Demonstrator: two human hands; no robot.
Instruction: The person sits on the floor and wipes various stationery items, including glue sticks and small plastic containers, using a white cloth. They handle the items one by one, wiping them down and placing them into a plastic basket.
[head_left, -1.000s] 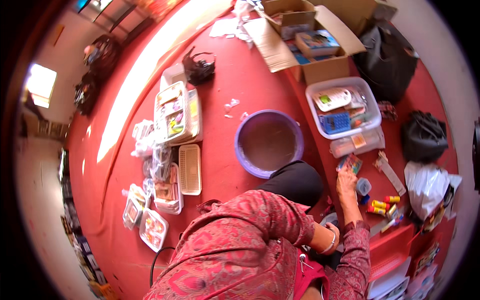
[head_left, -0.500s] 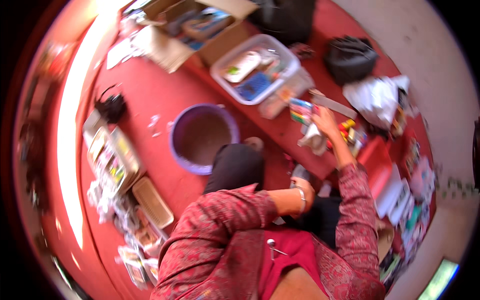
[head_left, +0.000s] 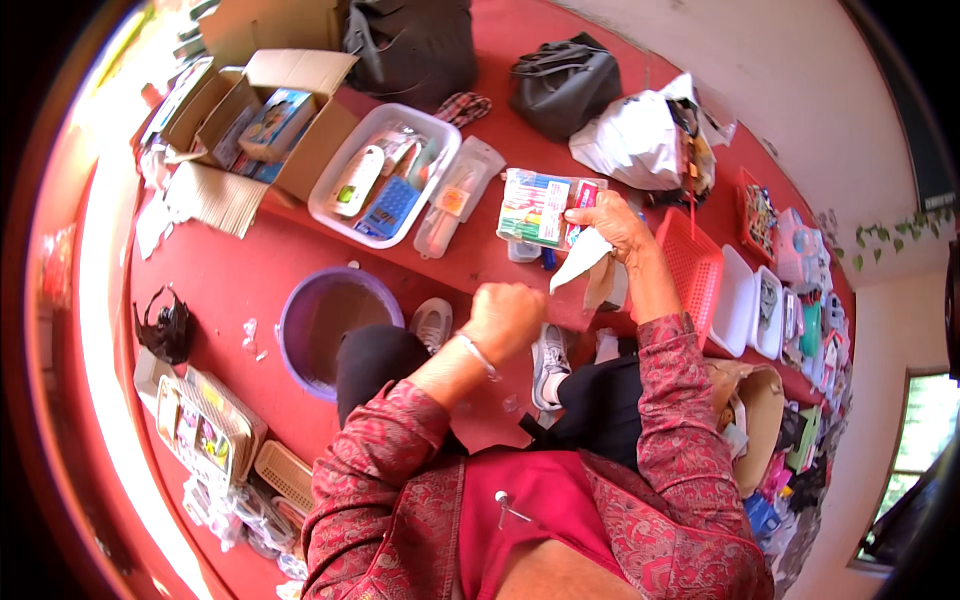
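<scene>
My right hand (head_left: 612, 222) grips the right end of a flat clear pack of coloured sticks (head_left: 535, 207) with a white and red label. Its thumb lies across the pack's front. Below that hand hangs a crumpled off-white piece (head_left: 583, 262), cloth or paper; I cannot tell which. My left hand (head_left: 507, 318), with a bangle at the wrist, is closed in a fist above my shoes, apart from the pack. Its curled fingers face away, so anything inside is hidden. A small clear container (head_left: 523, 252) shows just under the pack.
Beyond sit a white plastic tub (head_left: 318, 198) of supplies, a clear pouch (head_left: 460, 190) and an opened cardboard box (head_left: 318, 150). A purple bucket (head_left: 290, 335) stands left. Red and white baskets (head_left: 690, 270) line the right, near a white bag (head_left: 625, 140). Woven baskets (head_left: 285, 472) lie lower left.
My left hand has risen from low by my leg, moving left and forward. My right hand still holds the pack, its label side now plainer. The view has turned to the right.
</scene>
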